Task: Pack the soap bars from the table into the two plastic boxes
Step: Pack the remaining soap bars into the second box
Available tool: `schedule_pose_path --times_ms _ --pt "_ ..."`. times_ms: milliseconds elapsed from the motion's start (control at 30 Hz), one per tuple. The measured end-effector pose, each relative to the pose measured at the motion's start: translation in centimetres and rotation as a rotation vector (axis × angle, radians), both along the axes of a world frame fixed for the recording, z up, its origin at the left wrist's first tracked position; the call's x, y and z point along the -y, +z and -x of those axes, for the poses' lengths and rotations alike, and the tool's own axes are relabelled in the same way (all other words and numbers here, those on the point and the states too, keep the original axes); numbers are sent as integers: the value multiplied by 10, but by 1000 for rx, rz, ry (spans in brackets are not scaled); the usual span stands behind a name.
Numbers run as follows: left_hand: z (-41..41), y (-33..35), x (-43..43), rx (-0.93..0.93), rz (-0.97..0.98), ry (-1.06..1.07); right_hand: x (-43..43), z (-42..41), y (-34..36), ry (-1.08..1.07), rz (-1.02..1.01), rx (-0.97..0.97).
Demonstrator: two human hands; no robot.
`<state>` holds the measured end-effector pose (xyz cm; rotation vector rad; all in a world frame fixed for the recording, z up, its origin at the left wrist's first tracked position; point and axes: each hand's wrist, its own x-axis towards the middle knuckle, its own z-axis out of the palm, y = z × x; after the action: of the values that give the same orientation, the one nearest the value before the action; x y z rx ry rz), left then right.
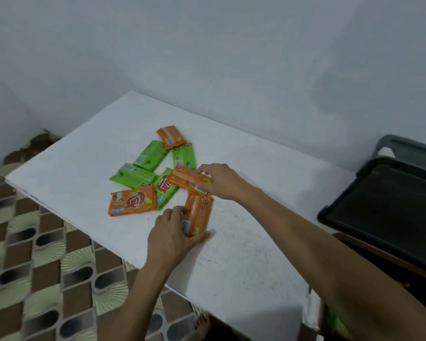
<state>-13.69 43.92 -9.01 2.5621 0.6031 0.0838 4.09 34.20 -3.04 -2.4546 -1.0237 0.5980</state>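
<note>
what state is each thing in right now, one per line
left hand: fingers closed on the near orange soap bar
right hand: fingers on a second orange bar
green soap bars: loose on table
dark plastic lids: closed on boxes, off to the right

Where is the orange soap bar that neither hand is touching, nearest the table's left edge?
In the head view, that orange soap bar lies flat at the pile's near-left corner, against a green soap bar, left of the left hand.
</note>
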Motion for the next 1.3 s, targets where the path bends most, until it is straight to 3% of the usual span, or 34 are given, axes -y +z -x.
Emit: schedule_pose_path --times_ms 167,433,767,900,1000,1133,1300 --pt "-4 -7 -5 10 4 8 -23 -2 -22 32 82 80" --pt "-5 -13 3 26 -16 33 -24 -1 -28 -45 11 71" --pt "-13 -10 18 -3 -182 53 27 3 20 -409 -415 -643" --pt "-16 -6 21 -11 -158 56 59 9 38 -400 -521 -727" --pt "-17 7 23 7 71 94 83 13 49 -380 -547 -695" --pt "-18 30 32 107 691 169 120 25 68 -393 -618 -550" --pt "-16 62 54 222 1039 4 164 45 86 -454 -650 -250"
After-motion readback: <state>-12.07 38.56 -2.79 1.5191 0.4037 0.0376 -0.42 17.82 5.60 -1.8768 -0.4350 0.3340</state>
